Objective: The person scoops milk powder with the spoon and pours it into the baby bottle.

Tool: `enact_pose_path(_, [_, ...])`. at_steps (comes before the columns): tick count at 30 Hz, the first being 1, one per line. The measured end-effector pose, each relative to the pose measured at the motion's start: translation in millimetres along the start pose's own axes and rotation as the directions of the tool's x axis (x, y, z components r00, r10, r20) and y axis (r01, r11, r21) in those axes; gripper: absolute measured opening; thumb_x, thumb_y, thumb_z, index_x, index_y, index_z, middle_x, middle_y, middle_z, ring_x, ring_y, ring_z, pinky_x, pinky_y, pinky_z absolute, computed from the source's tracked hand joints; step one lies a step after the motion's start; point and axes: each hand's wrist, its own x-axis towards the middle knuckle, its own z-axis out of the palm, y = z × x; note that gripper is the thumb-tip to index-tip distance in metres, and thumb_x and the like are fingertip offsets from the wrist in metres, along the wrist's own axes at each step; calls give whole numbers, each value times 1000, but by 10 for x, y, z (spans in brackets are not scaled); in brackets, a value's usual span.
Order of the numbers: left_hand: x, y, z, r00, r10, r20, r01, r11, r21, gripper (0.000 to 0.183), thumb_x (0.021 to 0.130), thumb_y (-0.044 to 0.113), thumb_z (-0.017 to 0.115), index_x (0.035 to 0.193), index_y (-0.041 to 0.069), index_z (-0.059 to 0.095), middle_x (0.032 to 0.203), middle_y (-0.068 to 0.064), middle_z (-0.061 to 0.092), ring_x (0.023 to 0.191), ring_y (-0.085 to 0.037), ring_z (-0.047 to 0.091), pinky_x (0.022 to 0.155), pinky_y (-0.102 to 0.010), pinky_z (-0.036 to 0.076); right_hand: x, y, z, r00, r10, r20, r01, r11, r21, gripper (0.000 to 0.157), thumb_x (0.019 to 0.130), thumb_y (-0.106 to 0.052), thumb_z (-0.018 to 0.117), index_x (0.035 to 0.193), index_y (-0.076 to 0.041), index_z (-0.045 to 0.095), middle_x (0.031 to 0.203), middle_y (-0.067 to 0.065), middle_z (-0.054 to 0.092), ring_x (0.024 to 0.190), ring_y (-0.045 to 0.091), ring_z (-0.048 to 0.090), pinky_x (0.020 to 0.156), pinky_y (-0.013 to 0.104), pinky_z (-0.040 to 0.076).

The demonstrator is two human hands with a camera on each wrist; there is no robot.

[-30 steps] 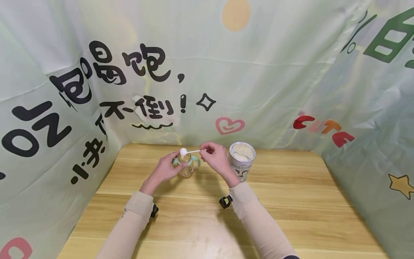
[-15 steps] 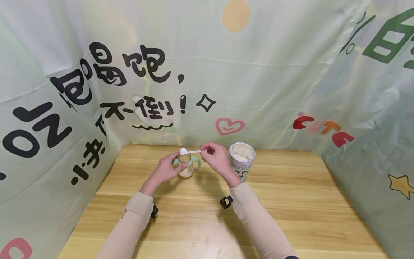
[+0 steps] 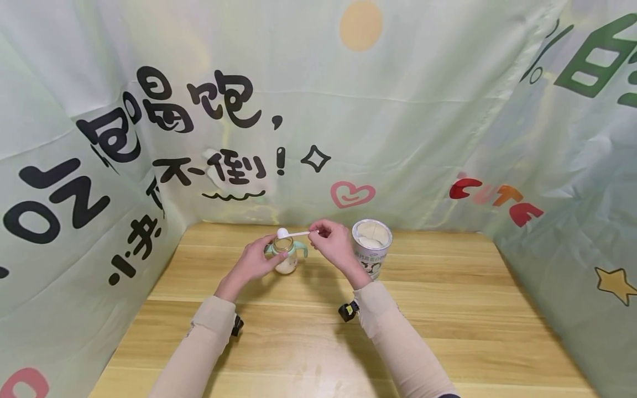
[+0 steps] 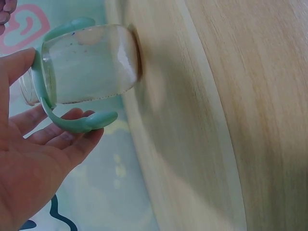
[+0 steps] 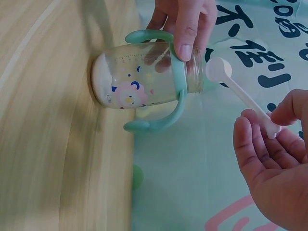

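A clear baby bottle (image 3: 287,266) with a mint-green two-handled collar stands upright and uncapped on the table, white powder lying at its bottom. My left hand (image 3: 254,260) grips it round the collar and one handle, thumb on the near side. Between thumb and fingers my right hand (image 3: 330,241) pinches the end of a long-handled white measuring scoop (image 5: 218,70). The scoop's bowl hangs just above the bottle's mouth; whether powder is in it, I cannot tell. Close to the right wrist stands an open milk powder can (image 3: 369,260), its pale lining or contents showing at the top.
The wooden table (image 3: 298,342) ends at a printed fabric backdrop (image 3: 413,138), close behind the bottle and can. Fabric also hangs on both sides. A small black device (image 3: 348,310) is strapped at the right wrist.
White powder shows inside the bottle, which looked clear one second ago. The scoop's bowl stays above the mouth with barely any shift. Both hands keep their places.
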Motion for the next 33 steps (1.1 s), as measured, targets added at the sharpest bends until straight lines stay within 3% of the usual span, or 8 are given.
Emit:
enact_pose_path(13, [23, 6, -6, 999, 41, -25, -40, 999, 21, 69, 96, 41, 77, 150, 5, 55, 141, -19, 67, 130, -39, 63, 111, -57, 51, -11, 22, -36, 1000, 5, -4, -5, 997, 76, 14, 92, -8, 66, 99, -7, 78, 75, 8, 73, 62, 11, 66, 54, 21, 52])
enact_pose_path(21, [42, 52, -27, 999, 31, -16, -31, 999, 13, 69, 96, 45, 76, 150, 8, 55, 143, -17, 65, 131, -39, 61, 112, -60, 50, -2, 18, -101, 1000, 7, -27, -4, 992, 125, 16, 91, -9, 65, 99, -4, 78, 76, 9, 74, 62, 11, 68, 57, 22, 55])
enact_pose_path(30, [57, 106, -40, 997, 61, -36, -60, 998, 31, 73, 96, 48, 75, 152, 7, 54, 151, -20, 59, 140, -44, 55, 118, -63, 43, 13, 31, -171, 998, 30, -53, -21, 985, 174, 16, 97, -7, 63, 102, -1, 77, 83, 18, 75, 63, 10, 68, 68, 47, 66])
enact_pose_path(33, [59, 125, -46, 997, 63, -36, -62, 998, 29, 72, 95, 48, 75, 152, 9, 54, 152, -18, 59, 141, -43, 55, 119, -63, 42, 13, 27, -204, 998, 44, -53, -33, 981, 193, 16, 99, -8, 62, 102, -3, 78, 82, 15, 75, 63, 11, 69, 68, 45, 66])
